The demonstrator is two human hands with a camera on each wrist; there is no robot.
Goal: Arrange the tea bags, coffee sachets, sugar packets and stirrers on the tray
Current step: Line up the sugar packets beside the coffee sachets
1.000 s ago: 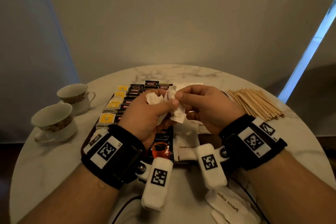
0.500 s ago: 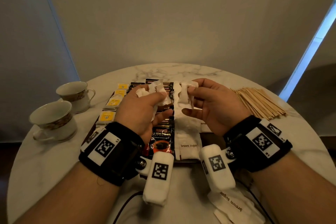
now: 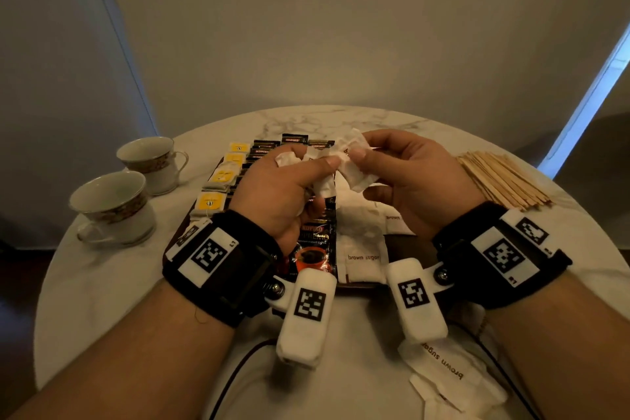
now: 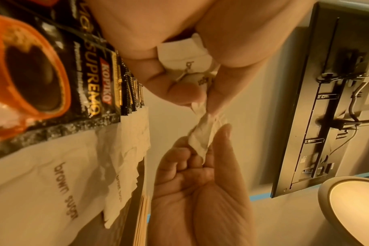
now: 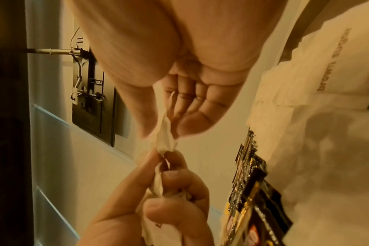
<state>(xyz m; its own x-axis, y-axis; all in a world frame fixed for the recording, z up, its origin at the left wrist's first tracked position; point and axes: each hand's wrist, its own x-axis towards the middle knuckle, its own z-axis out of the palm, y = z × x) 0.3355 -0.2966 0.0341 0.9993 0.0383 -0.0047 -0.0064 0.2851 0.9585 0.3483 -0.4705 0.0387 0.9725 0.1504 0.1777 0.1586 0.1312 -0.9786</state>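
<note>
Both hands hover over the dark tray [image 3: 405, 244]. My left hand [image 3: 320, 167] grips a crumpled bunch of white brown sugar packets [image 4: 185, 61]. My right hand [image 3: 358, 155] pinches one sugar packet [image 3: 354, 164] between thumb and fingers; its other end still sits at my left thumb [image 4: 202, 136]. On the tray lie yellow-labelled tea bags [image 3: 221, 177] in the left column, black coffee sachets [image 3: 315, 242] in the middle and flat sugar packets [image 3: 363, 256] to their right. Wooden stirrers [image 3: 504, 181] lie in a pile on the table, right of the tray.
Two patterned teacups [image 3: 112, 208] [image 3: 151, 158] stand on the round marble table [image 3: 102, 283] at the left. More loose brown sugar packets [image 3: 446, 372] lie near the front edge under my right wrist. A dark cable [image 3: 238, 372] runs across the front.
The hands had drawn apart, each with packets. They have come together again above the tray, and the right hand now pinches a packet at the left thumb.
</note>
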